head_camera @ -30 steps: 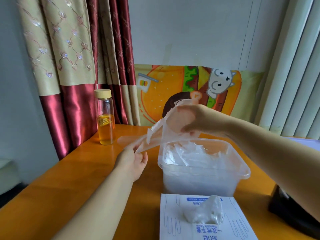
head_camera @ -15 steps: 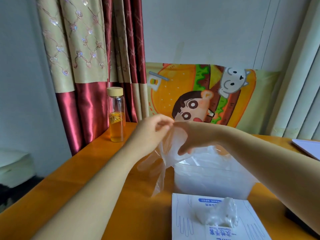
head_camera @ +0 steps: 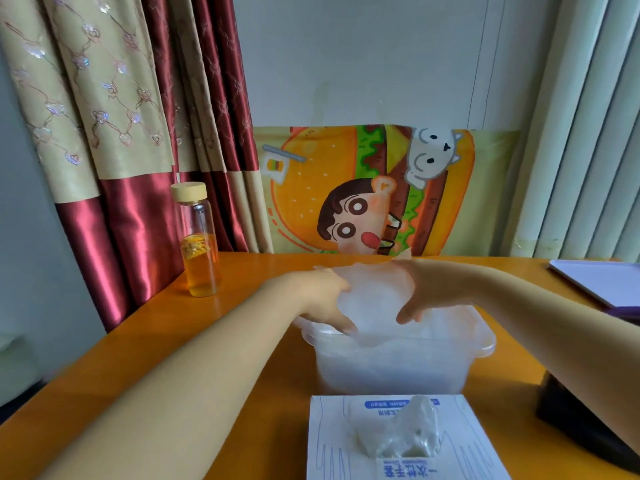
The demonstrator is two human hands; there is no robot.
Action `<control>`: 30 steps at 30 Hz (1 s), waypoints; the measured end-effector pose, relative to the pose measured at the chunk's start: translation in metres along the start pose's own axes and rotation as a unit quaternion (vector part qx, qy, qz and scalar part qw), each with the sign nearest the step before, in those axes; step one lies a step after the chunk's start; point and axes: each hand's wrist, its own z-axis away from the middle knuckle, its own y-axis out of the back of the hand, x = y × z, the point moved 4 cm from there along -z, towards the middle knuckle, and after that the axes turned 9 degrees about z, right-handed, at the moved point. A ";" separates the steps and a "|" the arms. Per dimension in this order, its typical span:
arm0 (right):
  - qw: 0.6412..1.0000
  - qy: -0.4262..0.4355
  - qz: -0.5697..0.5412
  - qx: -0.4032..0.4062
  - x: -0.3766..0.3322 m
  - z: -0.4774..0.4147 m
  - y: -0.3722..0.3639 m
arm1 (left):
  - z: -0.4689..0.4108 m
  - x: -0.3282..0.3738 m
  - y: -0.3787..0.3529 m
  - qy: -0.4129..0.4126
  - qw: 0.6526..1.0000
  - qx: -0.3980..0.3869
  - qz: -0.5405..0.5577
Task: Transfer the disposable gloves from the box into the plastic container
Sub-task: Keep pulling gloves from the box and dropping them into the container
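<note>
1. The table (head_camera: 242, 282) was an orange wooden top. Its back edge stood against a wall with a cartoon picture (head_camera: 363, 192).
2. The container (head_camera: 391, 372), of cloudy clear plastic, stood near the middle of the table, towards the front edge. It had no lid on and held a heap of clear gloves.
3. The box (head_camera: 332, 441), white with blue print, lay at the front edge of the table, just in front of the container. A wad of gloves (head_camera: 403, 433) stuck up through its top opening.
4. One glove (head_camera: 374, 296), thin and clear, was stretched between both hands directly above the open container. Its lower part hung down to the heap inside.
5. The left hand (head_camera: 322, 299) gripped the left edge of the glove, with fingers curled and pointing down into the container at its left rim.
6. The right hand (head_camera: 433, 292) gripped the right edge of the glove. Its fingers were curled round the film, with their tips just above the heap.
7. A glass bottle (head_camera: 200, 247) with a pale cap stood upright near the back left corner of the table, well apart from the container. It was part full of amber liquid.
8. A flat white board (head_camera: 599, 282) lay at the right edge, towards the back.
9. A dark object (head_camera: 585, 427) sat at the right edge, nearer the front; what it was could not be told.
10. A red and beige curtain (head_camera: 104, 133) hung behind the left side.
</note>
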 end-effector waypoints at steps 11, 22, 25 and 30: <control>0.954 -0.062 0.264 -0.131 0.032 -0.002 -0.035 | -0.053 0.025 -0.029 0.051 0.986 -0.134 -0.082; 0.880 -0.092 0.448 -0.130 0.040 -0.017 -0.057 | -0.079 0.014 -0.063 0.102 0.947 -0.200 -0.230; 0.890 -0.089 0.433 -0.114 0.040 -0.017 -0.056 | -0.075 0.014 -0.058 0.098 0.958 -0.179 -0.200; 0.933 -0.047 0.355 -0.028 0.034 0.006 -0.022 | -0.049 0.017 -0.031 0.099 0.976 -0.180 -0.064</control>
